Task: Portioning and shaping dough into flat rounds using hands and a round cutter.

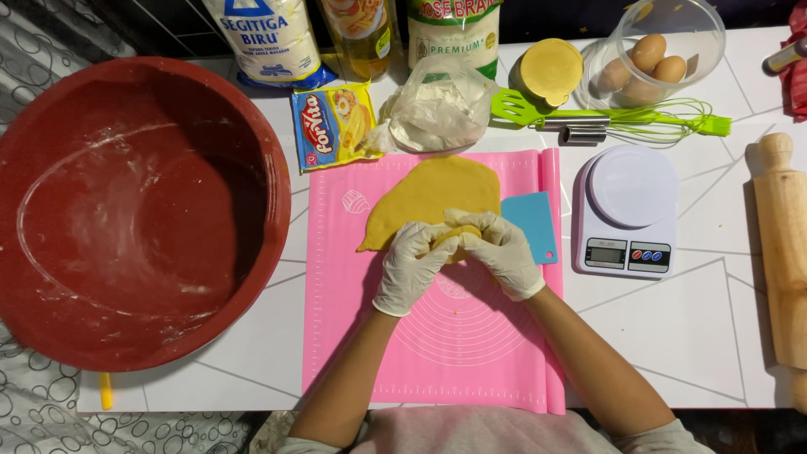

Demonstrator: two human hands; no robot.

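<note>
Two white-gloved hands meet over one pink silicone mat (353, 336): the left hand (412, 265) and the right hand (504, 252) both curl closed around one small lump of yellow dough (456, 235), at the near edge of one flattened dough sheet (433, 193). One blue scraper (531, 223) lies just beside the right hand. One red basin (126, 210), one white kitchen scale (626, 210), one wooden rolling pin (782, 244) and three eggs (647, 59) in one clear bowl surround them.
</note>
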